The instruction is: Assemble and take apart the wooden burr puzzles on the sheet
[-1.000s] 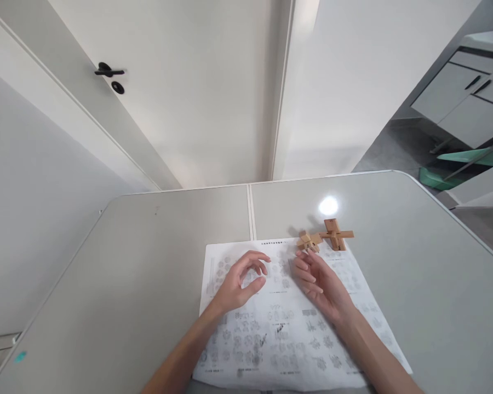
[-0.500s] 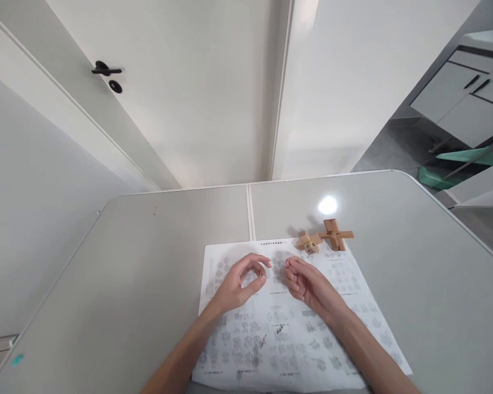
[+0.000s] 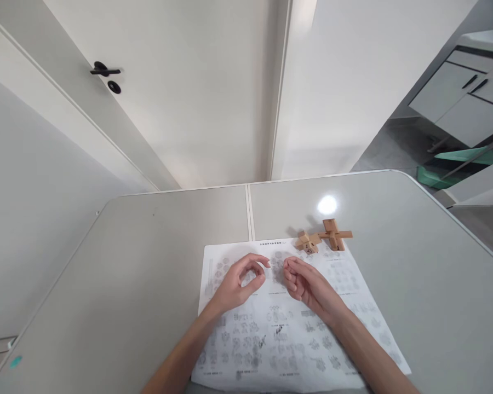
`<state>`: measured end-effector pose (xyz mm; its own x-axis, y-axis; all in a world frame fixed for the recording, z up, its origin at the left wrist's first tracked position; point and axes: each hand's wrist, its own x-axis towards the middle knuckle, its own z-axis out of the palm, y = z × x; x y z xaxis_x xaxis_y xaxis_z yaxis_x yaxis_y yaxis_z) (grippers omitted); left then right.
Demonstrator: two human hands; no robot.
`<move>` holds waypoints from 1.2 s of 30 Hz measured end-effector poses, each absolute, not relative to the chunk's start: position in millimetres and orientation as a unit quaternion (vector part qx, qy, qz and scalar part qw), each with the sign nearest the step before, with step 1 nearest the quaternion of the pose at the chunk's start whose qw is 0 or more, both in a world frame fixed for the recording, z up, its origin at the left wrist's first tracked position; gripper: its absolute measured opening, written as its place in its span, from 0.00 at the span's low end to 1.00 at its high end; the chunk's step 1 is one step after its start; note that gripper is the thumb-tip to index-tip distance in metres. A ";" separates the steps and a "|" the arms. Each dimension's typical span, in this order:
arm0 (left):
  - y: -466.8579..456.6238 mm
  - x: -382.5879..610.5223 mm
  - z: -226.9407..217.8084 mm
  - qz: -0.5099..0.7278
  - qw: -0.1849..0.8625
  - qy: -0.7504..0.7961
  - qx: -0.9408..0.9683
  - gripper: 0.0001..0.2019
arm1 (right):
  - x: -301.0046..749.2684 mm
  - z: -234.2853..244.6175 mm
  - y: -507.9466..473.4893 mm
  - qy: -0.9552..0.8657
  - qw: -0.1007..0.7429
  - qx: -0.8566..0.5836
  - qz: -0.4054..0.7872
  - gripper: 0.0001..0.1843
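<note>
Both my hands rest over a printed sheet (image 3: 285, 342) covered with small diagrams, lying on a grey table (image 3: 148, 262). My left hand (image 3: 238, 282) is loosely curled with thumb and fingertips apart and nothing between them. A short gap to its right, my right hand (image 3: 310, 285) has its fingers curled in towards the palm and holds nothing I can see. Just beyond the right hand, at the sheet's far edge, sit two small wooden burr puzzles: a compact one (image 3: 309, 241) and a cross-shaped one (image 3: 335, 234). Neither hand touches them.
The table has a seam (image 3: 248, 210) down its middle and rounded far corners. Behind it stands a white door with a black handle (image 3: 102, 70). At the right are grey cabinets (image 3: 456, 98) and a green object (image 3: 456, 158) on the floor.
My right hand drew back from the compact wooden puzzle towards the left hand and its stretched fingers curled in. The left hand barely moved.
</note>
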<state>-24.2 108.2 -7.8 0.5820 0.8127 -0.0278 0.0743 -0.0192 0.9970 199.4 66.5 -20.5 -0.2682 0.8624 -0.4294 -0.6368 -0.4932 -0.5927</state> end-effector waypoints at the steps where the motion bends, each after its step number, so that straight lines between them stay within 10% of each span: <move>1: 108.2 -24.1 -7.6 0.302 0.610 0.344 0.647 0.12 | 199.2 -20.1 66.4 -0.152 0.479 -0.369 0.782 0.16; 36: 108.6 -22.9 -6.4 0.303 0.602 0.349 0.652 0.12 | 198.2 -17.9 67.3 -0.151 0.481 -0.378 0.777 0.18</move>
